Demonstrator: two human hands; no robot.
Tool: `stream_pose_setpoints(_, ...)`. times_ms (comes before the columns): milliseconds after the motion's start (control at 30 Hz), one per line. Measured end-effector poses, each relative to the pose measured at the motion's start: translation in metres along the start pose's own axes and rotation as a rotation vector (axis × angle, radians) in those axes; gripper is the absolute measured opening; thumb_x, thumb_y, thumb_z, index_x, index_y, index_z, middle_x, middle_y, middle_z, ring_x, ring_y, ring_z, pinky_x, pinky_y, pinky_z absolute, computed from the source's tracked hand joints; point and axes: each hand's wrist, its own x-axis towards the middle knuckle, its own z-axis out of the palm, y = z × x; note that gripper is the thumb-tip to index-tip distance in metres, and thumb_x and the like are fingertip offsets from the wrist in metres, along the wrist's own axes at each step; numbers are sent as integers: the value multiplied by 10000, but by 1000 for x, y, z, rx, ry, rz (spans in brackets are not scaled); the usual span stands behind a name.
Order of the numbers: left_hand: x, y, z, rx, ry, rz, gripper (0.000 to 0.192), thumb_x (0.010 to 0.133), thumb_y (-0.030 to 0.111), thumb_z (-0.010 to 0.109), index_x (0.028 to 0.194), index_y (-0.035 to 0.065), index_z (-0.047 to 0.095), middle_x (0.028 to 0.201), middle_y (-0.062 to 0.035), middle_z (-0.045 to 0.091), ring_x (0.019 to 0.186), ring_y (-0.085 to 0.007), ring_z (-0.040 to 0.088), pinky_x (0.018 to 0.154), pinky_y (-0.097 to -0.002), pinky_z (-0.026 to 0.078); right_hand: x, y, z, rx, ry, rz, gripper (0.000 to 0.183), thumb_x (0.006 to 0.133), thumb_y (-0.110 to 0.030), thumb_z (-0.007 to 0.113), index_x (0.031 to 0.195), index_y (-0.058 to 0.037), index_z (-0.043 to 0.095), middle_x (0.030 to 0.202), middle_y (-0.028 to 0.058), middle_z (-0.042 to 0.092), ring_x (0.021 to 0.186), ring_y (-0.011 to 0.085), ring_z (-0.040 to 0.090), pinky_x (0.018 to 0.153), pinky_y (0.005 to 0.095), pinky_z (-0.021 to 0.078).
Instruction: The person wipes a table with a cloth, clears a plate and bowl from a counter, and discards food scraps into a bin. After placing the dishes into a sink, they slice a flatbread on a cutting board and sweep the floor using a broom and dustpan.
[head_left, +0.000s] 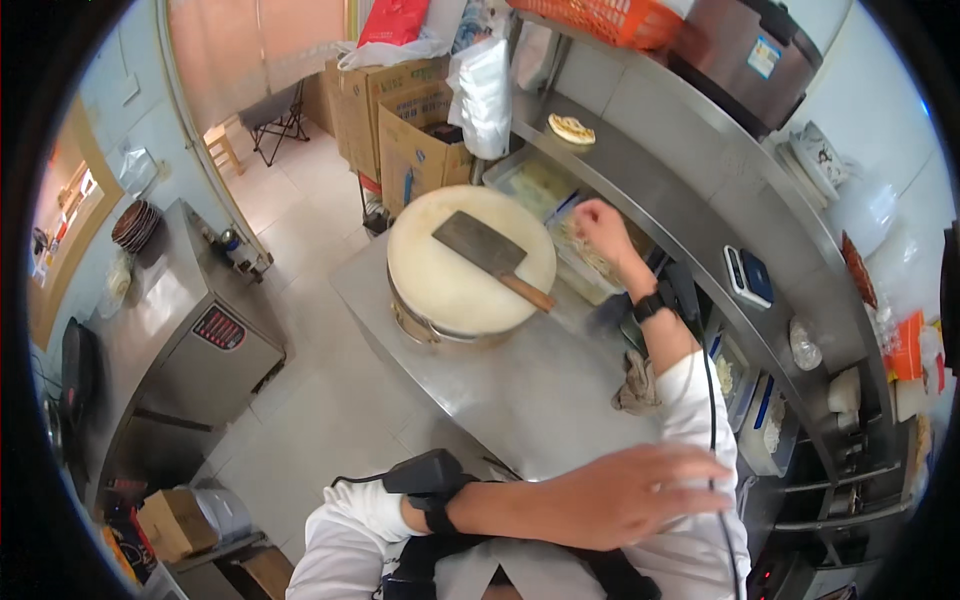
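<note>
My left hand (637, 495) is held across my chest, its fingers blurred and apart, with nothing seen in it. My right hand (600, 229) is over a clear plastic container (581, 274) of pale shredded food, its fingers curled and blurred. Whether they hold any of it cannot be made out. Left of that hand, a cleaver (484, 244) with a wooden handle lies flat on a thick, round, pale chopping block (420, 281). The block rests on a metal pot-like base on the steel worktop (510, 397).
A crumpled cloth (637, 386) lies by my right forearm. A steel shelf (675, 180) overhangs the containers, bearing a flatbread (571, 129) and a small scale (748, 276). Lidless food tubs (769, 427) sit to the right. Cardboard boxes (416, 150) stand beyond the block.
</note>
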Motion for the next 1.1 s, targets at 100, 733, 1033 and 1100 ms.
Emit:
stream_pose_setpoints(100, -36, -1, -62, -5, 269, -230, 345, 736, -48, 461, 1067, 48, 478, 1050, -90, 479, 1017, -227, 454, 859, -332, 358, 57, -14, 12, 92, 247, 173, 195, 757, -172, 487, 757, 17, 536, 635, 95, 558, 523, 182, 541, 483, 295, 420)
stream_pose_setpoints(733, -263, -106, -260, -385, 1051, -1236, 147, 790, 0, 435, 906, 8, 525, 824, -44, 552, 769, -110, 524, 713, -224, 422, 292, 113, 7, -596, 278, 710, 575, 591, -414, 665, 912, 55, 578, 922, 207, 580, 862, 307, 571, 714, 346, 447)
stream_pose_setpoints(1033, -233, -153, -333, -537, 853, -1215, 163, 806, 41, 417, 934, 11, 513, 814, -37, 545, 775, -111, 513, 702, -223, 402, 268, 104, 1, 278, 494, 912, 225, 599, -152, 740, 713, -90, 557, 677, 20, 521, 639, 131, 506, 513, 274, 378)
stream_pose_setpoints(1100, -220, -162, -352, -506, 757, -1139, 165, 803, 35, 410, 931, 11, 512, 822, -38, 541, 788, -112, 509, 720, -229, 393, 255, 98, -1, 659, 496, 880, 220, 664, -90, 687, 832, -70, 545, 782, 27, 546, 665, 132, 524, 555, 273, 411)
